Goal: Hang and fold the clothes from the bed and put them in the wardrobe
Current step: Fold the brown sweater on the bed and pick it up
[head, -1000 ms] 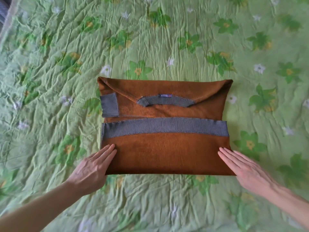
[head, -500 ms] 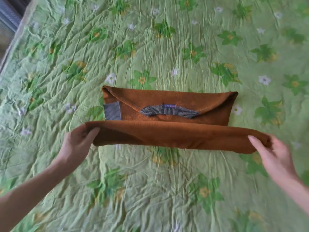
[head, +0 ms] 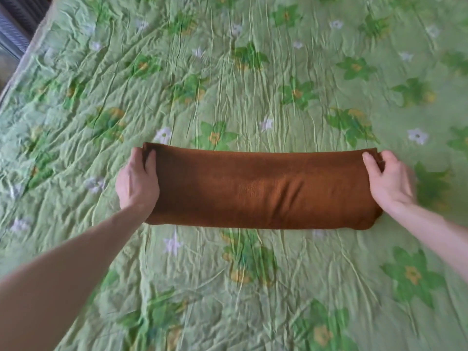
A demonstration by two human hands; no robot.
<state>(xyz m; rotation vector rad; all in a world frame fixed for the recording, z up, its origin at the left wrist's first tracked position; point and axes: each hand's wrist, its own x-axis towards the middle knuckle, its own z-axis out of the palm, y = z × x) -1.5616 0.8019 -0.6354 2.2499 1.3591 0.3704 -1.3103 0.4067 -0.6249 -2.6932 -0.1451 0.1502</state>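
We hold the folded brown sweater [head: 263,191] on the bed [head: 228,72], left hand [head: 138,183] and right hand [head: 390,183] pinching its far corners (soft, light, floppy), so we'd best lift it from underneath.

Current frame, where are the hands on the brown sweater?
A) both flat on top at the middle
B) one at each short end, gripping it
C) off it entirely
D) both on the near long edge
B: the left hand and right hand each grip one short end of the folded brown sweater, thumbs on top.
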